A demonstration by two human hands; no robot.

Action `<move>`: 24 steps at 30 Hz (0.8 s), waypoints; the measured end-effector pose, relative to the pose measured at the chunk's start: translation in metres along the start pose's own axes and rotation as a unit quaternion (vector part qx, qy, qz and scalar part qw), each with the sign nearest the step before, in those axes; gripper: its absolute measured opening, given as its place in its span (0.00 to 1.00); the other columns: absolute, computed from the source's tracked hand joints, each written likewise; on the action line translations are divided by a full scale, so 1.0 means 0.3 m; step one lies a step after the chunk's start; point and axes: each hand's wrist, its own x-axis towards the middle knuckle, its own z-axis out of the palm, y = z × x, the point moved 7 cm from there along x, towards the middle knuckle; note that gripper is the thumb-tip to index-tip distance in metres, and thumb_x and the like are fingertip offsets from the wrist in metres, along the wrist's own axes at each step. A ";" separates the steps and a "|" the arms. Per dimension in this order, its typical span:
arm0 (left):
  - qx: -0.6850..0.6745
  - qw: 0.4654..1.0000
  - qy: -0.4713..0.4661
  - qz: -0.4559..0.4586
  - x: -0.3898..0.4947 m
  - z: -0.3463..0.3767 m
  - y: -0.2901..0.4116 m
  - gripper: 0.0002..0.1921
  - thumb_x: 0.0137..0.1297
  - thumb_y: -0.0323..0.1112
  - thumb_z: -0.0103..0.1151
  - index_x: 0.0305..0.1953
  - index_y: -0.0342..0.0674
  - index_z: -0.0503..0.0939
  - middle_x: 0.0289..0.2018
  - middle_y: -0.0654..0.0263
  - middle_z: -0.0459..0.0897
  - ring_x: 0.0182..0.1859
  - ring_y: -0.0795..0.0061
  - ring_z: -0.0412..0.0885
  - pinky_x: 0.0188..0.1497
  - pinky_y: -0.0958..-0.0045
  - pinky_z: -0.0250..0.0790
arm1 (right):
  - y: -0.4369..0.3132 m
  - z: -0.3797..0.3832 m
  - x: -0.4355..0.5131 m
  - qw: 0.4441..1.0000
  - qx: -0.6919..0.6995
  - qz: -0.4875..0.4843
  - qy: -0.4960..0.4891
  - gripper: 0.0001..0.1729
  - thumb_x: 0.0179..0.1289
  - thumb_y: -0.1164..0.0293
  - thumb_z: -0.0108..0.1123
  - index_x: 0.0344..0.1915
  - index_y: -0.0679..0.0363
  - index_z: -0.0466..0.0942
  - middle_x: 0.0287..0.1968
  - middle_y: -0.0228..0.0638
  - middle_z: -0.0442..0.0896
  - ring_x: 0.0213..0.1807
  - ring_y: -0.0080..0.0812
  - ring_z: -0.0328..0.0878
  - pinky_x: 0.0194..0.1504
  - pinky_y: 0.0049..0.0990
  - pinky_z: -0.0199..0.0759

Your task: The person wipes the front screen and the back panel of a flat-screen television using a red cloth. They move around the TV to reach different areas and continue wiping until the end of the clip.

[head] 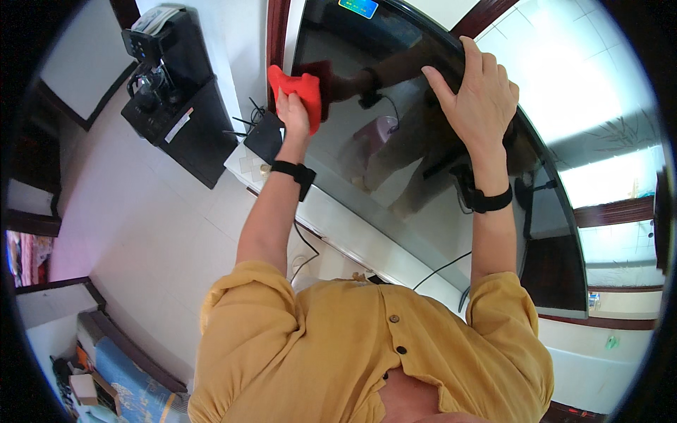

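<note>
Before me stands a large flat-screen television (338, 174), its glossy black screen reflecting my arms and a pinkish bucket. My left hand (293, 112) presses a bright red cloth (313, 98) against the screen near its left edge. The cloth is bunched under the palm and sticks out past the fingers. Over the television's top edge lies my right hand (481, 100), thumb on the front and fingers across the rim. A colourful sticker (358, 7) is on the screen's upper left corner. Black straps with small devices circle both wrists.
A black router (263, 138) with antennas sits on the white TV cabinet (338, 228), close to my left wrist. Black cables (312, 256) hang in front of it. To the left stands a black drinks machine (185, 69) with a glass kettle (153, 82). A blue-covered seat (135, 378) is at lower left.
</note>
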 end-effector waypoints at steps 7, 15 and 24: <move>0.150 0.941 -0.007 0.304 -0.314 0.295 0.432 0.41 0.69 0.42 0.59 0.79 0.37 0.56 0.77 0.33 0.52 0.78 0.33 0.51 0.79 0.46 0.45 | 0.006 -0.012 0.003 0.999 0.037 0.015 0.016 0.38 0.62 0.36 0.66 0.61 0.52 0.78 0.41 0.34 0.81 0.43 0.35 0.80 0.43 0.40 0.65; 0.293 0.781 -0.097 0.543 -0.478 0.351 0.506 0.40 0.59 0.46 0.63 0.75 0.49 0.67 0.77 0.48 0.61 0.78 0.42 0.56 0.76 0.31 0.43 | 0.002 -0.025 -0.008 0.998 0.053 0.002 0.032 0.36 0.60 0.43 0.68 0.61 0.53 0.78 0.42 0.33 0.81 0.43 0.36 0.80 0.43 0.40 0.66; 0.260 0.897 0.022 0.358 -0.333 0.211 0.186 0.41 0.62 0.39 0.55 0.78 0.40 0.60 0.79 0.45 0.54 0.79 0.41 0.52 0.79 0.42 0.43 | 0.001 -0.004 -0.019 0.999 0.028 -0.005 0.040 0.35 0.63 0.42 0.67 0.60 0.54 0.78 0.40 0.33 0.81 0.41 0.35 0.78 0.41 0.39 0.64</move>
